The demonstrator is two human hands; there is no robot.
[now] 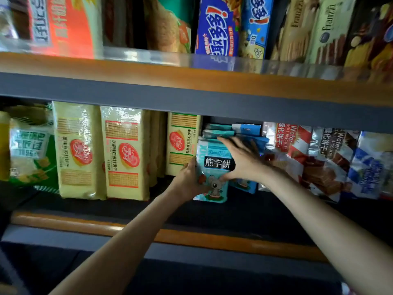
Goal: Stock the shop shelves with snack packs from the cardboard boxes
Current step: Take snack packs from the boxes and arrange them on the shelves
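A light-blue snack pack point(214, 167) with a cartoon koala and a black label stands upright on the dark lower shelf point(244, 211). My left hand point(189, 179) grips its lower left edge. My right hand point(242, 158) lies across its upper right side, thumb under the label and fingers stretched toward more blue packs point(246, 130) stacked behind. Part of the front pack is hidden by both hands. No cardboard box is in view.
Yellow soda-cracker packs point(125, 152) stand to the left of the koala pack, wafer bags point(314, 158) lean to the right. The upper shelf point(191, 81) carries blue cookie packs point(219, 26) and other boxes. A wooden lip point(170, 235) edges the lower shelf.
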